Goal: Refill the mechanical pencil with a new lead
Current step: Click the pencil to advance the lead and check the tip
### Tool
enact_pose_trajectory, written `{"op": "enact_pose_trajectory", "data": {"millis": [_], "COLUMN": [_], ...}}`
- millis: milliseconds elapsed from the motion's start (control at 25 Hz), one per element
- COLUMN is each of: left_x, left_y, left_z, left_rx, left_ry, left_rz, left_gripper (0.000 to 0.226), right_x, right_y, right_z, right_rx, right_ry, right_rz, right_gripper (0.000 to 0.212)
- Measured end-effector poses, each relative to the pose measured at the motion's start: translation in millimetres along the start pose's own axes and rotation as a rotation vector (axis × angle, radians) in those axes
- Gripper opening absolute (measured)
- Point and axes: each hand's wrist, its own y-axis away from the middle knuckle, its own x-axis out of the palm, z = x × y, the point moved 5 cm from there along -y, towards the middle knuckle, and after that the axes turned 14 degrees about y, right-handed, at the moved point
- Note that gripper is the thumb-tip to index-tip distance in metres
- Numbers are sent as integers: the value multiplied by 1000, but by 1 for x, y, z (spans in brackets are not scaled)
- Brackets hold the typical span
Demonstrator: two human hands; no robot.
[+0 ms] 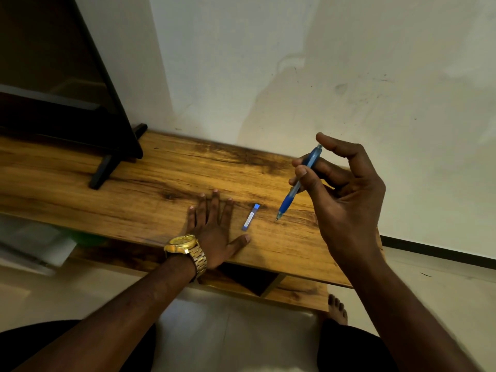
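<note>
My right hand holds a blue mechanical pencil above the wooden table, tip pointing down and left close to the surface, thumb over its top end. A small blue lead case lies flat on the table between my two hands. My left hand rests palm down on the table with fingers spread, just left of the lead case and holding nothing. A gold watch sits on that wrist.
A black TV with a stand foot occupies the table's left end. A white wall rises directly behind the table. A lower shelf lies under the tabletop, and my bare foot is on the tiled floor near it.
</note>
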Motion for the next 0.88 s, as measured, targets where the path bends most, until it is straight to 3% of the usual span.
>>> {"op": "enact_pose_trajectory", "data": {"millis": [400, 880], "left_x": [-4, -3], "left_y": [3, 3], "left_z": [-4, -3], "left_rx": [-4, -7], "left_ry": [-6, -2], "left_rz": [3, 9], "left_gripper": [107, 107], "right_x": [-5, -4], "right_y": [-2, -3], "right_z": [-5, -6], "right_rx": [41, 47], "right_ry": [-191, -195], "right_rz": [-49, -44], "right_gripper": [49, 51]}}
